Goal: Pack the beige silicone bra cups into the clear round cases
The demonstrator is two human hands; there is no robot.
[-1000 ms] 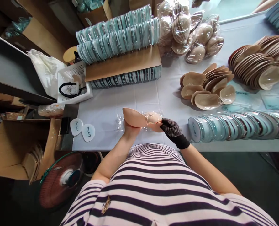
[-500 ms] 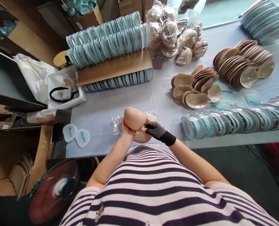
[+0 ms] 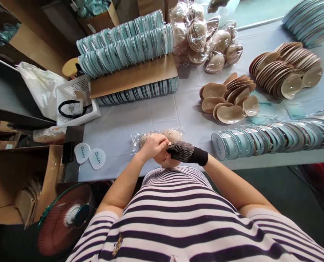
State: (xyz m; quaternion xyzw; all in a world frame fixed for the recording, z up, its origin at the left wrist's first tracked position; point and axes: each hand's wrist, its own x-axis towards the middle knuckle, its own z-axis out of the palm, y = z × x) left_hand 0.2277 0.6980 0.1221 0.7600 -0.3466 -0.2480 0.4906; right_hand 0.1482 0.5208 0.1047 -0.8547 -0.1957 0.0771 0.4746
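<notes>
At the near edge of the table [image 3: 118, 127], the left hand [image 3: 153, 145] and the gloved right hand [image 3: 181, 151] meet, fingers curled tight around a beige pad [image 3: 164, 159] pressed between them. Just beyond lies a clear bag [image 3: 156, 136] holding another pad, long axis running left to right. Two oval labels [image 3: 89, 155] to the left read "Beauty"

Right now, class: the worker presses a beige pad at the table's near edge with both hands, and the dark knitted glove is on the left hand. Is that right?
Not quite. The dark knitted glove is on the right hand; the left hand is bare. The head view shows this. Both hands do close on the beige pad at the table's near edge.
</notes>
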